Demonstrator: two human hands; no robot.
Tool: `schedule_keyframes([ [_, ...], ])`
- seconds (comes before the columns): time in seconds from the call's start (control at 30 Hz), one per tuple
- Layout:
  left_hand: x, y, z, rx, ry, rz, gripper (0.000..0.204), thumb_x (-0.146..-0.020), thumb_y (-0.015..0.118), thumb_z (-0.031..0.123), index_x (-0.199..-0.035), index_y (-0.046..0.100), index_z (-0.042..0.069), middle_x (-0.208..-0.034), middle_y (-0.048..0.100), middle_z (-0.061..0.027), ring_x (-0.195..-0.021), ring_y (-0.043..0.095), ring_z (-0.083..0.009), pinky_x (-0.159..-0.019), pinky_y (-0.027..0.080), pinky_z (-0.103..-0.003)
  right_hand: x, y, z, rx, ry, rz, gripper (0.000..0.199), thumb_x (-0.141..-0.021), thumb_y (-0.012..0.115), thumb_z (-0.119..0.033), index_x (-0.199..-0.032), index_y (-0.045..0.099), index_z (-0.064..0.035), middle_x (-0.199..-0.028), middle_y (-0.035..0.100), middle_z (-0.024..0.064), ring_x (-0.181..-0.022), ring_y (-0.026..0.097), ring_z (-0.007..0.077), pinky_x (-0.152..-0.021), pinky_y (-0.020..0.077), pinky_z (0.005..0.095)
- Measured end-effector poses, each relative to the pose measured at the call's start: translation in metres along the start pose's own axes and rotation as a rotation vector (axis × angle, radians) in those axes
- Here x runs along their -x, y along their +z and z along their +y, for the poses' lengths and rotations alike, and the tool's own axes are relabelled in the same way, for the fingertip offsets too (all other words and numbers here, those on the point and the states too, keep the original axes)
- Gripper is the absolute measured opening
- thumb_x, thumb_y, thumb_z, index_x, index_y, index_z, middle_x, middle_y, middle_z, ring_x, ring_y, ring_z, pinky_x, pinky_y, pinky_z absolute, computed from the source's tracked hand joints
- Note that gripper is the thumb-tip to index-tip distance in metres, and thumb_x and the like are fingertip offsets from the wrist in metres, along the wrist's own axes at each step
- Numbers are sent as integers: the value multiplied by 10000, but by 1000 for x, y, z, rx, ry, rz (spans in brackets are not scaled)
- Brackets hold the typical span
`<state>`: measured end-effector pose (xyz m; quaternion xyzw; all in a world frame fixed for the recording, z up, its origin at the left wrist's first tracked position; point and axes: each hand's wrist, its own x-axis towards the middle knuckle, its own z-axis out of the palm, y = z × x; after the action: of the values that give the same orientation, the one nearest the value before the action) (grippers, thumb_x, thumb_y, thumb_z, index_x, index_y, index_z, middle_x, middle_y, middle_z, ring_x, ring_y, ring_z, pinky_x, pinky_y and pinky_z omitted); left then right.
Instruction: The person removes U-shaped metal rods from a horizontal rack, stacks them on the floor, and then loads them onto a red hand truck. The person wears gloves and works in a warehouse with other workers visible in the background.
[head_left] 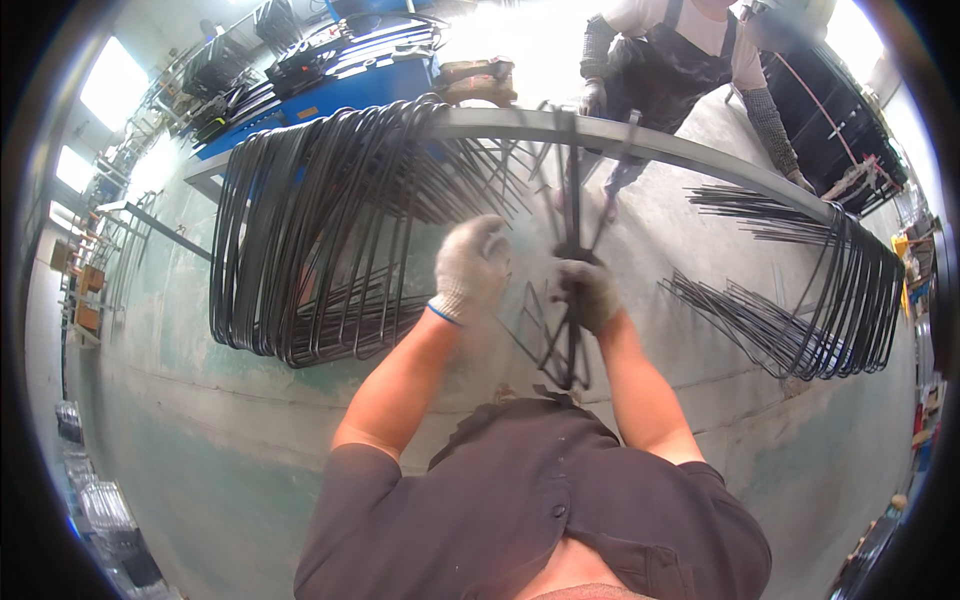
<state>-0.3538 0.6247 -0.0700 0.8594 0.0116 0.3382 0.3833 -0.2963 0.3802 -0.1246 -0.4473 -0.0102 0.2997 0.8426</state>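
1. Head view, looking down: right hand (588, 292) in a dirty grey knit glove, fingers wrapped tight around a small bundle of thin black bent wire rods (570, 250), just right of frame centre.
2. Bundle hangs from the long grey metal rail (700, 155) that arcs from 10 o'clock to 3 o'clock; rods run down past the hand toward 6 o'clock and fan out below the grip.
3. Left hand (472, 268) in a white knit glove with a blue cuff, at 9 o'clock of the bundle, just beside it. Motion-blurred; fingers look curled, but cannot tell whether they hold anything.
4. Big stack of black looped wire frames (300, 250) hangs on the rail at 9 o'clock of the left hand, near it.
5. Second, smaller set of black wire loops (830, 300) hangs on the rail at 3 o'clock, well apart from both hands.
6. Another person in a dark apron and patterned arm sleeves (680, 60) stands at 12 o'clock beyond the rail.
7. Blue metal rack (350, 90) loaded with more dark rods at 11 o'clock.
8. Pale green concrete floor (200, 440) under everything.
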Motion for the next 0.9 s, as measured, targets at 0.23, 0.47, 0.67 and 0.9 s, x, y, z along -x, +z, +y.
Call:
schedule_keyframes([
  [0.23,-24,-87,-28,-696,34,339,489,-854,926,85,-1299,723,90,-1344,765,-132,-1276,691,-379,-1164,515,-507,74,-94,-83,442,-251,416,484,-882,806,-152,-1317,681,20,-849,639,8,-593,608,149,-571,569,334],
  [0.47,-21,-63,-54,-759,-496,-35,763,-943,848,342,-1564,516,49,-1350,723,-249,-1240,722,-469,-1057,580,-566,97,-156,-127,764,-210,744,383,-897,768,-105,-1237,707,60,-787,684,50,-552,635,158,-502,517,333],
  [0.67,-39,-36,-22,-362,-560,-263,532,-911,864,350,-1307,700,34,-1150,823,-230,-1118,773,-472,-999,604,-548,107,-177,-134,819,-246,796,342,-915,793,-130,-1210,715,25,-785,677,40,-542,614,147,-499,482,331],
  [0.9,-33,-30,6,-840,-47,-34,694,-774,945,335,-1377,728,67,-1695,544,-203,-1529,474,-438,-1358,292,-573,116,-188,-134,726,-263,766,253,-925,823,-130,-1121,706,-20,-771,670,33,-532,599,138,-493,475,337],
])
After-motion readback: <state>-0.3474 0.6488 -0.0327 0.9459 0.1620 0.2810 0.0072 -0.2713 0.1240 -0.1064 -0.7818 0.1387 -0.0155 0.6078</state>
